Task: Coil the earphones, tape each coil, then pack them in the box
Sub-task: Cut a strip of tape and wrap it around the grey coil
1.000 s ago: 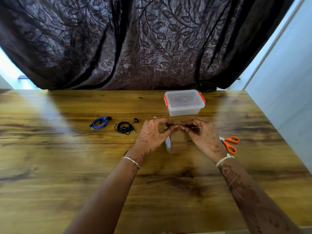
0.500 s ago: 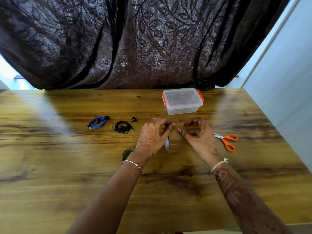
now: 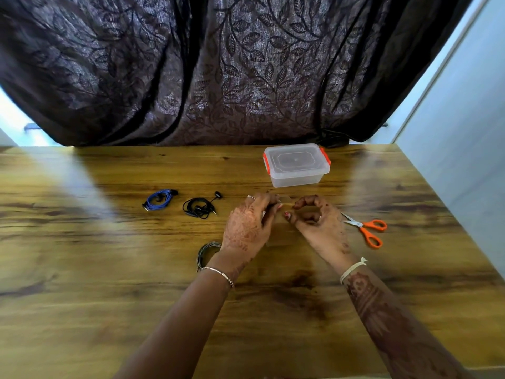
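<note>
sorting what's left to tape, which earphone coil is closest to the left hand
The grey earphone coil, lying on the table right beside the left hand at the wrist. The black coil and the blue coil lie farther off to the left.

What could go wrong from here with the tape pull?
1. The clear tape stretched between the left hand and right hand is barely visible; it could fold onto itself.
2. The scissors lie beyond the right hand, so reaching for them may mean letting go of one end.
3. The grey coil sits untaped beside the left wrist and could spring loose if nudged.
</note>
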